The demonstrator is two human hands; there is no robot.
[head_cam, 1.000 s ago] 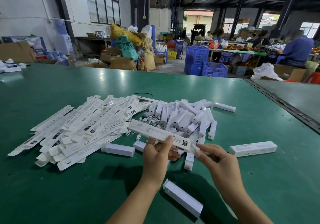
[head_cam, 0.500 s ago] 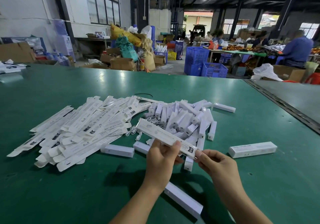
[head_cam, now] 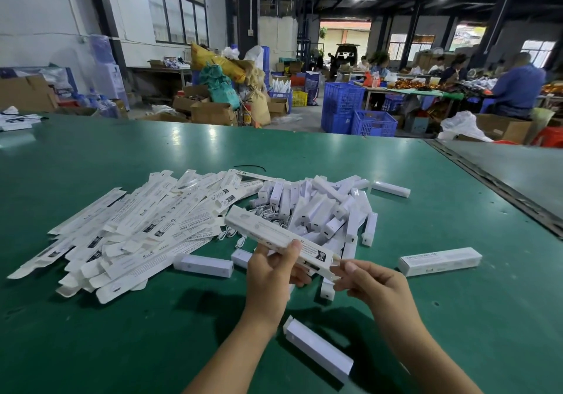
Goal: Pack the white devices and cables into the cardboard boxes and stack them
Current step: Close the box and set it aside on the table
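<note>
The green bench [head_cam: 91, 332] is carrying everything. At ten o'clock from the hands a wide spread of flat cartons [head_cam: 137, 229] is lying fanned out. At twelve o'clock a heap of white devices [head_cam: 329, 210] is sitting in a jumble. One closed box [head_cam: 440, 261] is lying alone at three o'clock, well apart from the heap, so by my reckoning the packing is only beginning and no stack is forming yet.

The carton in hand [head_cam: 268, 232] is hanging above the bench just in front of the heap, its far end pointing to eleven o'clock. The left hand [head_cam: 271, 274] is gripping it round the middle, thumb on top. The right hand [head_cam: 374, 284] is pinching the near end, where a flap seems to be standing open. I am reading this as the opening-up step: the carton is being squared and its mouth readied. Whether anything is inside already, I cannot tell.

A loose device [head_cam: 318, 349] is lying at six o'clock between the forearms, and another [head_cam: 203, 265] at nine o'clock. Thin white cables [head_cam: 231, 236] are curling out from under the heap at eleven o'clock.

The next move is probably calling for the right hand to let go of the flap, fetch a device and a cable, and slide them in lengthwise while the left hand is steadying the mouth.
</note>
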